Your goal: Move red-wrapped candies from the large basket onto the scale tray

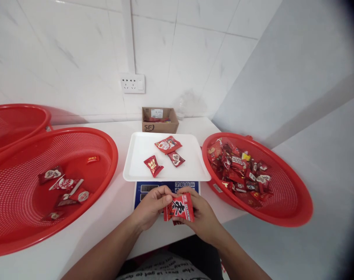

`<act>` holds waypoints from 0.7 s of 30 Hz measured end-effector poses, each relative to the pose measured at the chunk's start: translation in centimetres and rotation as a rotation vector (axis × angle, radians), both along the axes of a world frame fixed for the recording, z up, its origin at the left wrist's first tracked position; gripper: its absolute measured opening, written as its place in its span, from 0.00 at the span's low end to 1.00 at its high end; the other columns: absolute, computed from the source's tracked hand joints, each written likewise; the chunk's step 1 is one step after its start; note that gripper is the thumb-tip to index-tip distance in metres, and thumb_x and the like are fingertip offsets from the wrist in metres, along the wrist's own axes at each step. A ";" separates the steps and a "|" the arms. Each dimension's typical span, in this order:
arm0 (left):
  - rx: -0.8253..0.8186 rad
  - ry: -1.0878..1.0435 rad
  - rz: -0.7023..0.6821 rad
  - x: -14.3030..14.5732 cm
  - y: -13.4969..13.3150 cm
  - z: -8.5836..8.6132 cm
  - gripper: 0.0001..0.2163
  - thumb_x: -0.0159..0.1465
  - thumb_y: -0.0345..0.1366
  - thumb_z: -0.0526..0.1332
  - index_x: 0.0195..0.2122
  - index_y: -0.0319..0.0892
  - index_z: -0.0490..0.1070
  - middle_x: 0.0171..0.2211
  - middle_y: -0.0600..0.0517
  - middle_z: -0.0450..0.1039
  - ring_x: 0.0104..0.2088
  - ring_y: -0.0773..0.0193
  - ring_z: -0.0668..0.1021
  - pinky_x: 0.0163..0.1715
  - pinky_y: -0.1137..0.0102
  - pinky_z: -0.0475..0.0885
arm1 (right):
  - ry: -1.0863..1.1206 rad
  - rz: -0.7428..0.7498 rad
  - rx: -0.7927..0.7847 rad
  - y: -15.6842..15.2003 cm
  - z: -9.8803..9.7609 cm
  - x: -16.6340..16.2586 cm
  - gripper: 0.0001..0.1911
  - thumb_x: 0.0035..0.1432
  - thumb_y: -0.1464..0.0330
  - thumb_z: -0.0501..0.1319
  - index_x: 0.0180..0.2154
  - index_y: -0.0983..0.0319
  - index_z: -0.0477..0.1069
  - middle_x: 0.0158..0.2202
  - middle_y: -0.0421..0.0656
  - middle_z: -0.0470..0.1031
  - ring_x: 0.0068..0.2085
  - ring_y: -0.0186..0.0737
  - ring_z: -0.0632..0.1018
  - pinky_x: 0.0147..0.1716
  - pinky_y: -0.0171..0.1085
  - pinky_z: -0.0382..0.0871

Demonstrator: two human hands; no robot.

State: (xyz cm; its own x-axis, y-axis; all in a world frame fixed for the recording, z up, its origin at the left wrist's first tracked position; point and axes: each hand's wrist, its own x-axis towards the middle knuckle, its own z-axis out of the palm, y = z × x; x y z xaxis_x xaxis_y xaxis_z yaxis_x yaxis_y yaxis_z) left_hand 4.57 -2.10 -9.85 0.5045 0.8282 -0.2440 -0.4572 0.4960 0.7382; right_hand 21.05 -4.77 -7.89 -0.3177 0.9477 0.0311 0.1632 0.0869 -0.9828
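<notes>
In front of the scale, my right hand [204,219] is closed around a red candy packet [181,209] with a large black character on it. Part of a darker wrapper shows beneath the packet, mostly hidden by my fingers. My left hand [154,206] pinches the packet's upper left edge between thumb and fingers. Just beyond both hands, a white tray [138,155] rests on a blue digital scale [165,187]. On it lie a flat red packet [168,144], a dark red packet [177,158] and a twisted red wrapped candy [154,166].
At right, a red plastic basket [287,194] holds many red wrapped candies. A red basket [106,155] at left has several packets in it, with another red basket [33,109] behind. A small cardboard box [162,127] stands behind the tray, near a wall socket [132,84].
</notes>
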 end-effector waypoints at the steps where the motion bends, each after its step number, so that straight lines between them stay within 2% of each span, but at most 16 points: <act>1: 0.005 0.001 -0.001 0.0 0.0 0.0 0.19 0.45 0.47 0.74 0.27 0.39 0.70 0.20 0.56 0.71 0.18 0.73 0.70 0.18 0.78 0.62 | -0.016 -0.010 0.018 0.1 0.0 0.0 0.10 0.48 0.60 0.70 0.32 0.58 0.76 0.41 0.44 0.66 0.37 0.40 0.74 0.31 0.37 0.76; 7: 0.031 0.010 0.010 0.3 -0.1 0.2 0.18 0.46 0.46 0.73 0.29 0.38 0.72 0.20 0.56 0.72 0.18 0.73 0.70 0.18 0.78 0.62 | -0.106 -0.075 0.124 0.5 0.6 -0.3 0.12 0.50 0.59 0.68 0.26 0.60 0.73 0.35 0.43 0.68 0.31 0.37 0.73 0.29 0.36 0.73; 10: 0.032 0.006 0.024 0.3 -0.1 0.2 0.18 0.48 0.45 0.73 0.29 0.38 0.72 0.21 0.56 0.72 0.19 0.73 0.71 0.19 0.78 0.63 | -0.083 -0.086 0.043 0.5 0.7 -0.3 0.12 0.52 0.57 0.66 0.29 0.59 0.73 0.36 0.42 0.68 0.32 0.37 0.73 0.30 0.36 0.73; 14: 0.022 -0.014 0.029 0.1 0.0 0.0 0.18 0.49 0.44 0.73 0.32 0.40 0.69 0.24 0.56 0.74 0.21 0.72 0.73 0.21 0.77 0.65 | -0.019 -0.082 -0.073 0.5 0.8 -0.2 0.18 0.48 0.54 0.68 0.35 0.59 0.72 0.35 0.40 0.68 0.32 0.37 0.72 0.29 0.36 0.72; 19: 0.058 -0.031 0.026 -0.1 0.1 -0.1 0.18 0.52 0.46 0.71 0.33 0.41 0.67 0.24 0.56 0.73 0.21 0.72 0.73 0.23 0.77 0.65 | -0.111 -0.126 0.098 0.9 1.2 -0.2 0.14 0.51 0.56 0.66 0.29 0.60 0.72 0.33 0.42 0.70 0.32 0.38 0.72 0.31 0.36 0.71; 21: 0.100 -0.039 0.032 0.0 0.1 -0.1 0.21 0.49 0.48 0.72 0.35 0.41 0.67 0.27 0.56 0.72 0.24 0.71 0.73 0.25 0.76 0.66 | -0.146 -0.138 0.136 1.1 1.2 -0.2 0.13 0.53 0.56 0.64 0.28 0.60 0.72 0.33 0.43 0.71 0.32 0.38 0.72 0.32 0.36 0.71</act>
